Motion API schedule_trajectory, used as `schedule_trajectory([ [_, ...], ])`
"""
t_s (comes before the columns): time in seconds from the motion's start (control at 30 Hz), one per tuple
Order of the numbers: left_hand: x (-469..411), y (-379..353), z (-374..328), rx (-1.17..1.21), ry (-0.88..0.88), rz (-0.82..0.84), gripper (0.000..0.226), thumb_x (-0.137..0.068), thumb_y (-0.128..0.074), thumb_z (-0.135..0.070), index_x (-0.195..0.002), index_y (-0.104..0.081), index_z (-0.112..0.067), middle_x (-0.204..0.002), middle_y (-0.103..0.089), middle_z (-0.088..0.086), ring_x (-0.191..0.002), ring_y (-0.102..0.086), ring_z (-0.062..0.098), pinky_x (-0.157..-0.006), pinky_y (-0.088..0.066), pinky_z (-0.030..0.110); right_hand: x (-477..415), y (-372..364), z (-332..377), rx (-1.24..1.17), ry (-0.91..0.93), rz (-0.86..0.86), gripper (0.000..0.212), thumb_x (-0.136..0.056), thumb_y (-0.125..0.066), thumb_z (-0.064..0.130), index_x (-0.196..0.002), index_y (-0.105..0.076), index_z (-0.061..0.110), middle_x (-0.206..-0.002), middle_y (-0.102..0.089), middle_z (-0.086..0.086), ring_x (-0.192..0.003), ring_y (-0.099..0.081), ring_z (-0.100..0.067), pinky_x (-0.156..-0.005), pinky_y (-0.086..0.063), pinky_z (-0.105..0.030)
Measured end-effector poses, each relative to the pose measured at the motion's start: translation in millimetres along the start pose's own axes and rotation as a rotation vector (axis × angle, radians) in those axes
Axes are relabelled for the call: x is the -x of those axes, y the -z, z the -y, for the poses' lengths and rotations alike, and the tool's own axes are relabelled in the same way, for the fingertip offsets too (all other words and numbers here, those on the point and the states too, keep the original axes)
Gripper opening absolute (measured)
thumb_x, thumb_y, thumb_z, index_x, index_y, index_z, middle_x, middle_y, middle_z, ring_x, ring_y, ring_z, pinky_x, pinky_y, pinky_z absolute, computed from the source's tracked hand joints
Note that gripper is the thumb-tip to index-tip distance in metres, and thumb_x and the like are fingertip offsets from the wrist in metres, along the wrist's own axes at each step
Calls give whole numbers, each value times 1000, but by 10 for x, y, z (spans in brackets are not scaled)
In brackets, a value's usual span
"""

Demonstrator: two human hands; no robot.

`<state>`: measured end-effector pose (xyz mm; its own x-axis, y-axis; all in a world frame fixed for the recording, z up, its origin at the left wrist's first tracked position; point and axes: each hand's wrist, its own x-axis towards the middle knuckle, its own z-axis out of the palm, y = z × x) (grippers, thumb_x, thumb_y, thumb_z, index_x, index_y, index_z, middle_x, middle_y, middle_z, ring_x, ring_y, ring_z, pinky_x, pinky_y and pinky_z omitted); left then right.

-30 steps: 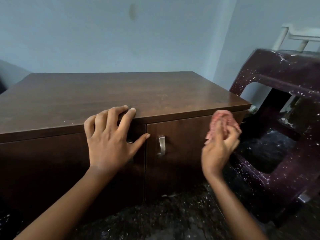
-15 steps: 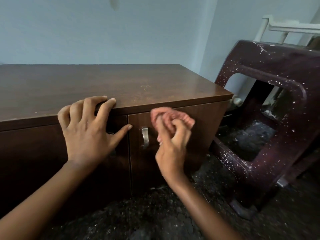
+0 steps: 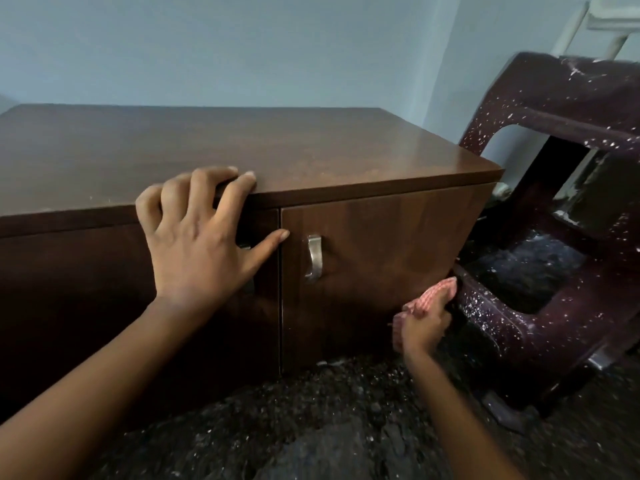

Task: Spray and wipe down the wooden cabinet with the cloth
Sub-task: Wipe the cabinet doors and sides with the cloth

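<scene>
A low dark-brown wooden cabinet point(image 3: 284, 147) with two doors fills the middle of the view. My left hand point(image 3: 197, 237) rests spread on its front top edge, fingers curled over the lip above the left door, holding nothing. My right hand point(image 3: 420, 329) is closed on a bunched pink-red cloth point(image 3: 437, 292), pressed against the lower right corner of the right door point(image 3: 381, 244). A curved metal handle point(image 3: 314, 258) sits near that door's left edge. No spray bottle is in view.
A maroon plastic chair point(image 3: 540, 237) speckled with white paint lies tipped on its side, right against the cabinet's right end. A white frame point(image 3: 609, 26) leans in the back right corner. The floor point(image 3: 311, 427) is dark speckled stone. A pale blue wall stands behind.
My right hand has carried the cloth from the upper part of the right door down to its lower right corner. My left hand has stayed on the top edge. The view has come closer.
</scene>
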<state>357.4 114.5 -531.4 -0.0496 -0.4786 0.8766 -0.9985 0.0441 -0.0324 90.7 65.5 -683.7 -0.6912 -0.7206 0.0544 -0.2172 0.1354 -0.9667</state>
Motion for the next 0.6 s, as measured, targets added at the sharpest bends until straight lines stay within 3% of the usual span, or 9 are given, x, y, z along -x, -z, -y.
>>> schedule_trajectory([
  [0.1, 1, -20, 1, 24, 4, -7, 62, -81, -51, -71, -119, -54, -22, -117, -54, 5, -104, -43, 31, -90, -25, 42, 198, -113, -282, -196, -379, 74, 50, -96, -38, -2, -144, -30, 9, -127, -49, -13, -102, -56, -33, -78, -45, -31],
  [0.2, 6, -18, -3, 14, -13, -12, 62, -81, -51, -70, -118, -56, -21, -116, -56, 6, -103, -43, 30, -89, -24, 42, 255, -188, -389, -361, -590, 137, 38, -99, -33, 1, -136, -41, 3, -97, -57, -11, -69, -54, -19, -58, -45, -30],
  [0.27, 9, -12, 1, 8, -21, -12, 62, -80, -52, -70, -117, -57, -21, -115, -57, 6, -103, -41, 28, -89, -24, 42, 234, -198, -310, -427, -596, 82, 40, -96, -37, -2, -134, -45, 6, -97, -60, -9, -66, -51, -15, -54, -42, -27],
  [0.33, 2, 1, 6, 4, -23, -2, 62, -80, -53, -69, -117, -57, -20, -115, -57, 6, -103, -39, 27, -90, -23, 42, 236, -178, -55, -434, -479, 2, 52, -91, -42, -5, -139, -43, 15, -117, -58, -9, -75, -54, -15, -55, -45, -23],
  [0.4, -11, 20, -1, 6, -22, 15, 61, -78, -55, -68, -117, -57, -21, -115, -57, 6, -103, -38, 26, -90, -23, 41, 284, -168, 303, -370, -237, -68, 62, -86, -44, -9, -141, -40, 20, -117, -47, -5, -85, -58, -18, -68, -51, -20],
  [0.47, -22, 48, -8, 6, -19, 36, 61, -77, -56, -67, -117, -56, -22, -116, -56, 6, -104, -37, 26, -90, -23, 41, 423, -152, 671, -268, 98, -103, 69, -79, -44, -15, -140, -42, 17, -111, -37, -6, -104, -52, -26, -92, -40, -18],
  [0.6, -18, 83, -21, 2, -2, 82, 61, -76, -57, -66, -118, -54, -23, -117, -54, 5, -106, -36, 25, -92, -23, 39, 783, -150, 1107, -107, 653, -79, 69, -68, -45, -9, -135, -48, 8, -116, -43, -23, -115, -43, -37, -104, -24, -19],
])
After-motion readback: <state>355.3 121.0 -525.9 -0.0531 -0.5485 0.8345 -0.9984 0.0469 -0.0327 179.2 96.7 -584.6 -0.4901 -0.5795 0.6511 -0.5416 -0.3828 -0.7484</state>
